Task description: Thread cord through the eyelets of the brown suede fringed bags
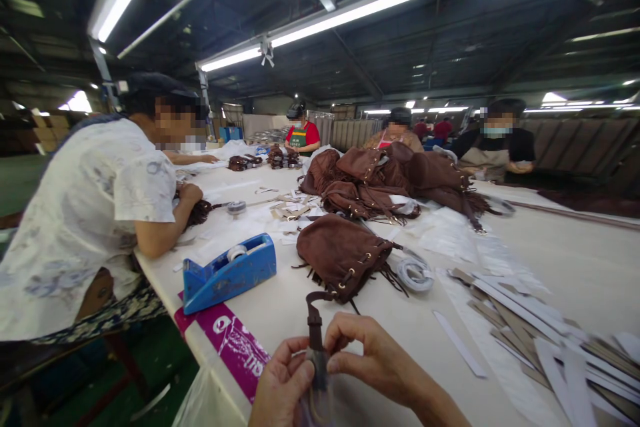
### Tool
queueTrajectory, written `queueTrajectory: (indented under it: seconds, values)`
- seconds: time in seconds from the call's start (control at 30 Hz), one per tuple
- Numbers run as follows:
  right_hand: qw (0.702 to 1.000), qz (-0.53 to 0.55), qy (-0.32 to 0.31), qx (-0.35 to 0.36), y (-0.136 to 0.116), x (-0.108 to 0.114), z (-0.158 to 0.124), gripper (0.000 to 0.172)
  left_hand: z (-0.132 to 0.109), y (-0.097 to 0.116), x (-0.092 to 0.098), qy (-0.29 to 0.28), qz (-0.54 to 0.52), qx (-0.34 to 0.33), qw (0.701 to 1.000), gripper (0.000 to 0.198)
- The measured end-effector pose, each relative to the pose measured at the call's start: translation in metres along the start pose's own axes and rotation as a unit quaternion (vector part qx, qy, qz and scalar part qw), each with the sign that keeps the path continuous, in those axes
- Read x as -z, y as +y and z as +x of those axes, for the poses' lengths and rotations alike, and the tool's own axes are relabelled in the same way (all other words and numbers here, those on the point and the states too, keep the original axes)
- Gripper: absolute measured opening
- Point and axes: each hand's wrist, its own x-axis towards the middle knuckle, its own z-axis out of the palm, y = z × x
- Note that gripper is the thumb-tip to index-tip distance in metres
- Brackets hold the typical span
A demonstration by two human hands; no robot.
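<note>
A dark brown bag strap [315,321] with a small buckle rises between my hands and runs to the brown fringed drawstring bag [340,255] lying ahead of them. My left hand [286,380] pinches the strap's lower part, where a clear plastic wrap [319,407] covers it. From the other side my right hand [367,357] closes thumb and fingers at the wrapped strap's edge; its fingertips are partly hidden. Gold-coloured eyelets line the bag's mouth. A coiled clear strip [415,272] rests beside the bag.
A blue tape dispenser [230,273] stands at the left table edge by a purple printed strip [233,350]. Brown bags [380,180] are heaped behind. Paper and card strips [540,340] lie at right. A co-worker [100,213] leans over the table at left; several others are farther back.
</note>
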Motion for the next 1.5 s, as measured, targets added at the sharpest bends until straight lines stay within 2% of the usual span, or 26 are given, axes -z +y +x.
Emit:
queueTrajectory:
  seconds: [0.2,0.37,0.5,0.6,0.7,0.8,0.97,1.13,1.5]
  values:
    - [1.000,0.014,-0.005,-0.020,0.004,-0.002,-0.001,0.008,0.002,-0.002,0.002,0.006,-0.003,-0.005,1.000,0.048]
    - [0.999,-0.037,-0.018,0.024,0.006,-0.004,0.001,0.012,-0.001,-0.001,0.003,-0.010,0.001,-0.002,1.000,0.047]
    - [0.997,-0.064,-0.014,0.048,0.007,-0.007,0.001,0.012,0.004,0.020,-0.004,-0.022,0.020,0.033,0.999,0.043]
    - [0.996,-0.078,-0.017,0.046,0.008,-0.009,0.000,0.011,0.017,0.040,-0.010,-0.023,0.044,0.072,0.996,0.037]
    - [0.995,-0.088,-0.011,0.044,0.007,-0.009,0.000,0.012,0.033,0.050,-0.011,-0.032,0.079,0.093,0.992,0.034]
    - [0.998,-0.059,-0.010,0.034,0.005,-0.010,0.000,0.012,0.044,0.049,-0.010,-0.035,0.089,0.124,0.988,0.032]
    - [0.999,-0.046,0.006,0.005,0.006,-0.010,0.003,0.014,0.055,0.044,-0.009,-0.018,0.047,0.186,0.981,0.033]
    - [0.998,-0.064,0.010,-0.007,0.012,-0.010,0.005,0.013,0.062,0.041,-0.013,-0.021,0.075,0.168,0.983,0.036]
    - [0.991,-0.086,0.106,-0.009,0.040,-0.017,0.012,0.014,0.062,0.043,-0.008,-0.039,0.158,0.148,0.976,0.049]
